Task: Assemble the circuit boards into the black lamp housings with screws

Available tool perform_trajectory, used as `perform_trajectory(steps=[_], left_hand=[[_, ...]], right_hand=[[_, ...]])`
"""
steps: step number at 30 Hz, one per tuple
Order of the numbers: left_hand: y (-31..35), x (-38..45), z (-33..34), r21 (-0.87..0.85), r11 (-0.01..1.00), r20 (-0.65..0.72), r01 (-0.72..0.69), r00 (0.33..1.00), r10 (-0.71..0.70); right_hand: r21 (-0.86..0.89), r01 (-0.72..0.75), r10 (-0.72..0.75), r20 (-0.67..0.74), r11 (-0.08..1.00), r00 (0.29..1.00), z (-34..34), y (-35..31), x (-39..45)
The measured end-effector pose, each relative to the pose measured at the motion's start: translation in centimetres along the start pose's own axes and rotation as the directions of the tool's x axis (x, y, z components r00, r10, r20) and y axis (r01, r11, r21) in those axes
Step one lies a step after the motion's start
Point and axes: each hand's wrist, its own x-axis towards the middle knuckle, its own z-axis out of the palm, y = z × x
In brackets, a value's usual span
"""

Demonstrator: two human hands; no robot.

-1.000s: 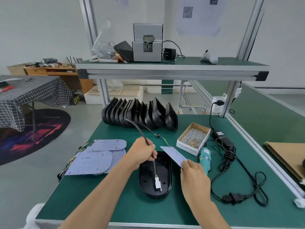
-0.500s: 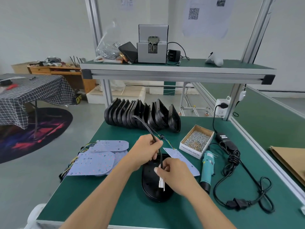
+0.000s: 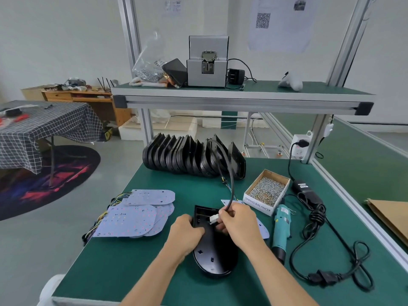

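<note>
Right now the fingers of my right hand are curled around a black cable, pinching it just behind its white connector, which sits over the open upper end of the black lamp housing. My left hand grips the housing's left edge, fingers wrapped over the rim, tilting that end up off the counter. The cable arcs up from my grip and loops back toward the row of black housings standing on edge at the far side of the counter. Under my right wrist lies 1 pale circuit board, partly hidden by the hand. To the left, well apart from the housing, a stack of circuit boards lies flat with coloured wires trailing off its left side. To the right, a cardboard box of screws sits just beyond a teal electric screwdriver, whose black cord coils toward a power adapter and a wall socket. Above, the shelf carries a grey machine and a bag of screws.
</note>
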Motion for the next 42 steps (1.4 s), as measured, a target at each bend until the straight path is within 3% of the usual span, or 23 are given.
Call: perform_trajectory(steps=[5, 12, 15, 18, 22, 25, 28, 33, 35, 37, 38, 40, 42], left_hand=[[0.0, -2.2, -0.6, -0.035, 0.999, -0.08, -0.029, 0.996, 0.026], [1.9, -4.0, -0.9, 0.012, 0.965, -0.218, -0.263, 0.941, 0.26], [1.6, -4.1, -0.5, 0.001, 0.937, -0.258, -0.348, 0.906, 0.337], [1.0, -4.1, -0.4, -0.238, 0.891, -0.187, -0.386, 0.919, 0.348], [0.8, -3.4, 0.3, -0.592, 0.772, -0.063, -0.231, 0.968, 0.241], [0.2, -2.4, 1.0, -0.542, 0.826, -0.083, -0.159, 0.987, 0.135], [-0.5, -1.9, 0.8, -0.312, 0.943, -0.126, -0.112, 0.989, 0.076], [-1.1, -1.3, 0.5, -0.275, 0.961, -0.135, -0.022, 0.991, -0.016], [-1.6, -1.3, 0.6, -0.416, 0.909, -0.121, -0.017, 0.992, -0.037], [-1.6, -1.7, 0.5, -0.536, 0.841, -0.107, -0.068, 0.994, 0.013], [-1.4, -1.9, 0.3, -0.542, 0.833, -0.128, -0.116, 0.99, 0.055], [-0.5, -1.8, -0.1, -0.476, 0.864, -0.221, -0.164, 0.973, 0.063], [0.9, -1.9, -0.5, -0.38, 0.918, -0.326, -0.116, 0.945, -0.016]], right_hand=[[-0.029, 0.083, -0.083, -0.006, 0.996, 0.997, 0.8, -0.4, -0.3], [-0.127, 0.182, -0.186, -0.016, 0.975, 0.982, 1.5, -0.9, 0.1], [0.073, 0.106, -0.105, -0.014, 0.992, 0.994, 1.5, -0.9, 0.0], [0.349, -0.044, 0.031, 0.041, 0.936, 0.999, 1.7, -0.8, -0.9], [0.522, -0.274, 0.18, 0.225, 0.807, 0.958, 1.7, -0.6, -2.1], [0.561, -0.291, 0.149, 0.285, 0.775, 0.947, 2.1, -0.4, -2.7], [0.503, -0.193, 0.045, 0.291, 0.842, 0.956, 2.2, -0.3, -3.2], [0.105, 0.104, -0.124, 0.206, 0.989, 0.971, 2.2, 0.1, -3.7], [-0.079, 0.187, -0.182, 0.068, 0.979, 0.981, 2.8, 0.8, -4.6], [-0.123, 0.148, -0.156, -0.059, 0.981, 0.986, 3.1, 1.4, -5.5], [-0.11, 0.093, -0.099, -0.053, 0.99, 0.994, 3.3, 1.7, -5.9], [0.035, -0.096, 0.093, 0.078, 0.995, 0.993, 3.4, 1.8, -6.2], [0.275, -0.297, 0.231, 0.247, 0.915, 0.941, 3.8, 1.7, -6.3]])
